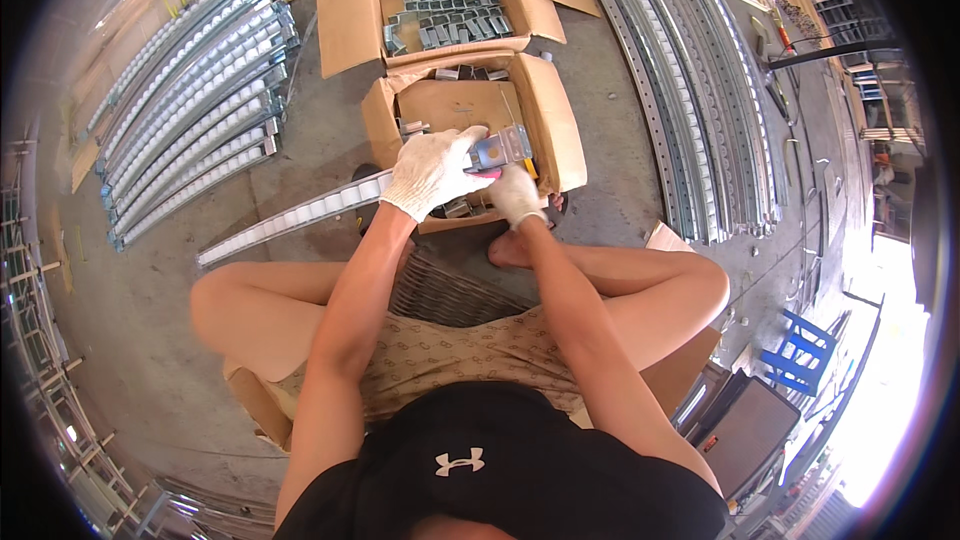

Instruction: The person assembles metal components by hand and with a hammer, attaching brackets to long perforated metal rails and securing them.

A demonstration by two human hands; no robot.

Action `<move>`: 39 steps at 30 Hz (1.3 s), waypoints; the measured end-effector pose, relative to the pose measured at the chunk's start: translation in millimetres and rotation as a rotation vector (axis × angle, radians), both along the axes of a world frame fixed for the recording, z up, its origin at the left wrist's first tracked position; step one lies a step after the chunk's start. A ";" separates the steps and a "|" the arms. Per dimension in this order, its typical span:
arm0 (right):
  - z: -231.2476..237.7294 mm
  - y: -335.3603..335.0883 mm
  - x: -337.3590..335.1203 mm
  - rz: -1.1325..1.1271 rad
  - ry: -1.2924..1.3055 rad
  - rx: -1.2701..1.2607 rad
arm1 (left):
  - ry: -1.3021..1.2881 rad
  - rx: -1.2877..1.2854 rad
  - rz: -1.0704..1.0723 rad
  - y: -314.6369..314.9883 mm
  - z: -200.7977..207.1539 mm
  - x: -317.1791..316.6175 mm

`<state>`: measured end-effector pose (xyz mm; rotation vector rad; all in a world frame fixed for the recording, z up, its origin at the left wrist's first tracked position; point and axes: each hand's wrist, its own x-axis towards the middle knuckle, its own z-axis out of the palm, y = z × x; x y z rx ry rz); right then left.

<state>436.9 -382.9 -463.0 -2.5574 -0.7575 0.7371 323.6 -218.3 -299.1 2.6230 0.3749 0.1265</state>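
- Head view: the near box (558,125) stands open just beyond the feet, its rim and raised flaps bounding the space under both hands; the far box (346,28) stands right behind it.
- Floor (330,90) shows as a strip between the boxes and the left stack (195,125), and another between them and the right stack (690,100); the knees bound the near side.
- The rail (325,208) is raised over the near box's left part, its long axis slanting from lower left to upper right; its far-left end points out past the left knee, its other end, with a metal bracket (507,147), toward the right flap.
- The gloved left hand (435,170) wraps its fingers around the rail near the bracket.
- The gloved right hand (517,195) is just below the bracket; its fingers are partly hidden, so I cannot tell their grip.
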 end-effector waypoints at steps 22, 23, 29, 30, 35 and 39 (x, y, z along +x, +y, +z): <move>292.1 -90.9 -30.6 -0.631 0.442 0.822 | -0.088 0.074 0.017 17.1 -20.2 -8.1; 304.7 -89.1 -29.8 -0.683 0.443 0.856 | -0.088 0.058 0.020 17.5 -21.9 -10.1; 226.8 -60.7 -15.0 -0.508 0.555 0.750 | -0.098 0.083 0.021 16.5 -11.8 -8.2; 214.6 -42.8 -11.6 -0.460 0.563 0.722 | -0.091 0.075 0.025 14.3 -8.0 -10.4; 180.9 7.5 0.6 -0.418 0.801 0.805 | -0.104 0.056 0.026 14.7 -6.2 -12.4; 196.7 15.5 -8.1 -0.298 0.681 0.730 | 0.021 0.022 0.072 14.1 1.4 -14.3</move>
